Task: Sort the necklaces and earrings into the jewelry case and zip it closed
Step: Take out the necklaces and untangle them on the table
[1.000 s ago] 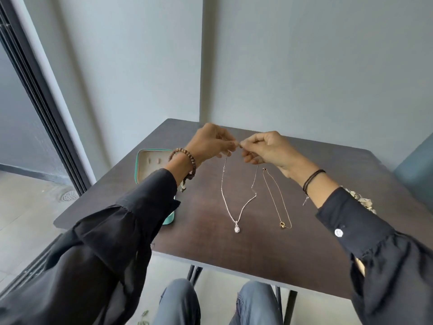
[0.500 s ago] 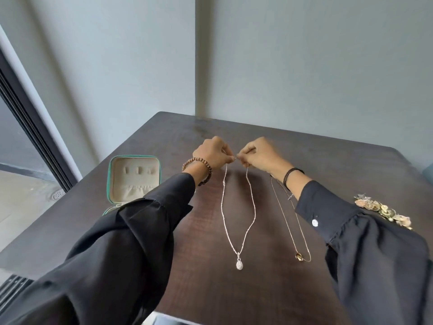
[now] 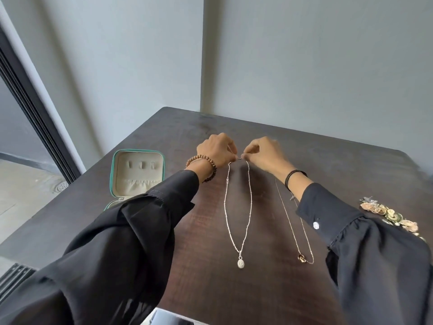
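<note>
So both hands, left hand [image 3: 216,151] and right hand [image 3: 264,152], pinch the silver pendant necklace [image 3: 237,214] ends together; gold necklace [image 3: 295,228] beside it, teal jewelry case [image 3: 138,174] open on the left.

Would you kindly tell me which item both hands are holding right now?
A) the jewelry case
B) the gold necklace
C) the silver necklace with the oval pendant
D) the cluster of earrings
C: the fingers of the left hand and the right hand pinch the top ends of the silver necklace, while the gold necklace lies beside it on the table.
</note>
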Tool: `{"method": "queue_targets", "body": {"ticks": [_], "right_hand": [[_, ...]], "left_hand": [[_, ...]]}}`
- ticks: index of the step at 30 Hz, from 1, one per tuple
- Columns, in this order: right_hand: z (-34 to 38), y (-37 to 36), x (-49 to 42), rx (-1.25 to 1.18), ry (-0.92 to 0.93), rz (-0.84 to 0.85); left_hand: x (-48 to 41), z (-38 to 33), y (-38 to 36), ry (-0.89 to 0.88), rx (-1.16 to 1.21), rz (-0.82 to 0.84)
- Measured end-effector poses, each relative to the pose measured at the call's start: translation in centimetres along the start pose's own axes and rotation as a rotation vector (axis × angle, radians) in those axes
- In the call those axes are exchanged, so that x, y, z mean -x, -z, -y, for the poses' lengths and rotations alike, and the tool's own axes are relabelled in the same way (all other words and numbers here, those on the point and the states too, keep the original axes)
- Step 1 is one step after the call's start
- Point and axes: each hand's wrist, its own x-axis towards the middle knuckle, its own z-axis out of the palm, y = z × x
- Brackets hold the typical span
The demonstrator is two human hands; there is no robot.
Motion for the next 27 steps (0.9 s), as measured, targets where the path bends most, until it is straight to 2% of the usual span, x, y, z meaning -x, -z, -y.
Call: {"method": "queue_targets", "body": {"ticks": [14, 19, 27], "right_hand": [[6.8, 2.1, 9.1, -0.182, 0.144, -0.005], [10.6, 0.5, 12.9, -0.248, 0.205, 0.018], [14.8, -3.7, 16.4, -0.254, 0.313, 0.135]], "left_hand": [[10.5, 1.8, 7.7, -0.031, 0.083, -0.122], [15.5, 4.3, 10.4, -0.053, 0.122, -0.173], [21.1, 9.5, 12.2, 0.029, 0.173, -0.222]]}}
